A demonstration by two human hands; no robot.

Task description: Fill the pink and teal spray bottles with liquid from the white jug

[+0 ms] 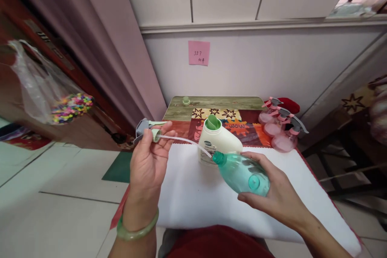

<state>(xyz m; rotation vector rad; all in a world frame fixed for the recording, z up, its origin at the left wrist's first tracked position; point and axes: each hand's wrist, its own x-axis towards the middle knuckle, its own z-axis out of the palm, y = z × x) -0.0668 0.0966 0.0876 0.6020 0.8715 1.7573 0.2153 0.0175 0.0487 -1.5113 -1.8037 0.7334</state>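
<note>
My left hand (152,157) is closed around a grey and pale green trigger spray head (145,128), held left of the table. From its collar a thin clear dip tube (184,140) runs right, its end at the mouth of a green translucent spray bottle (242,172). Whether the tube tip is inside the neck I cannot tell. The bottle lies tilted in my right hand (278,193), neck to the left, fingers wrapped around its base. Behind it stands a cream detergent jug (219,139) with a green spout and its cap off.
Several pink spray bottles (284,141) stand at the table's right edge, beside a red item (288,105). A small green cap (186,100) sits at the far left. White cloth (187,197) covers the near table. A plastic bag of colourful pieces (72,107) hangs at left.
</note>
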